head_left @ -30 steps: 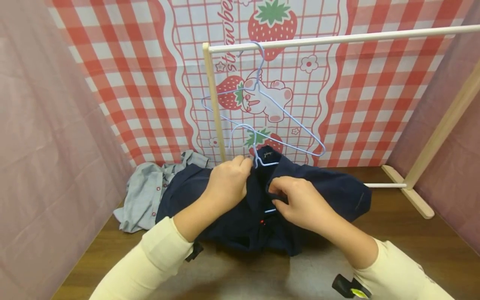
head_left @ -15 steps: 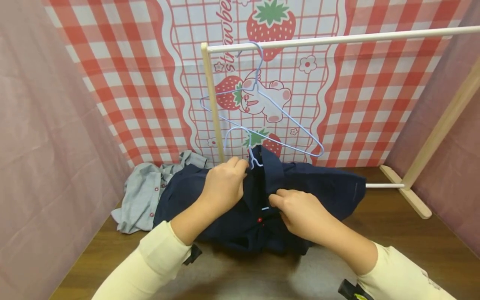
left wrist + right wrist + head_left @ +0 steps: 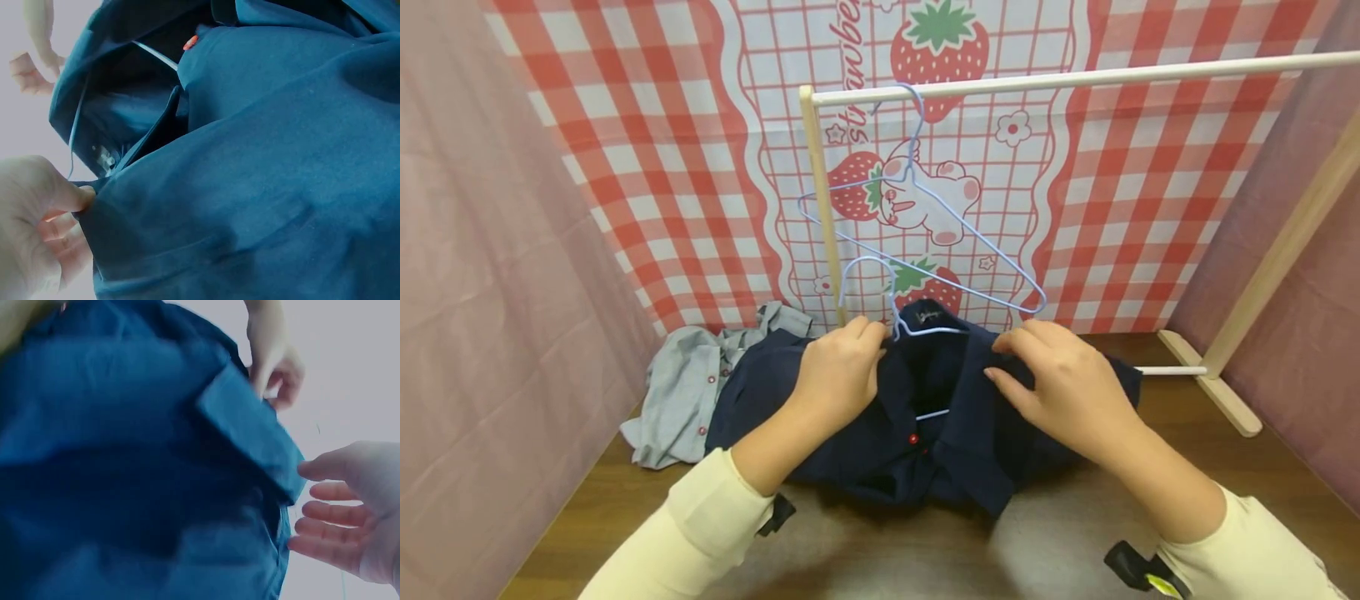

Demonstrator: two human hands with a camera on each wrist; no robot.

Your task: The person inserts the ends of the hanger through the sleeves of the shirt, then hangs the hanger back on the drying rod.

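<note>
A navy shirt (image 3: 970, 417) with red buttons lies spread on the table, its collar opening facing up. Inside it sits a light-blue wire hanger (image 3: 936, 331), whose hook rises out at the neck. My left hand (image 3: 838, 371) pinches the shirt's edge beside the hook; in the left wrist view the thumb (image 3: 78, 195) presses the cloth against the fingers. My right hand (image 3: 1063, 387) hovers by the collar on the right shoulder. The right wrist view shows its fingers (image 3: 331, 512) spread apart, close to the folded collar (image 3: 250, 428), with no cloth between them.
Behind the shirt stands a wooden rack with a white rail (image 3: 1075, 79). A bare blue hanger (image 3: 917, 125) hangs from its left end. A crumpled grey shirt (image 3: 681, 392) lies left on the wooden table (image 3: 587, 517). Pink curtains (image 3: 512, 292) flank both sides.
My right hand let go of the collar's front and moved right and up to the shoulder. The collar now lies folded outward and the neck is wider. My left hand keeps its pinch.
</note>
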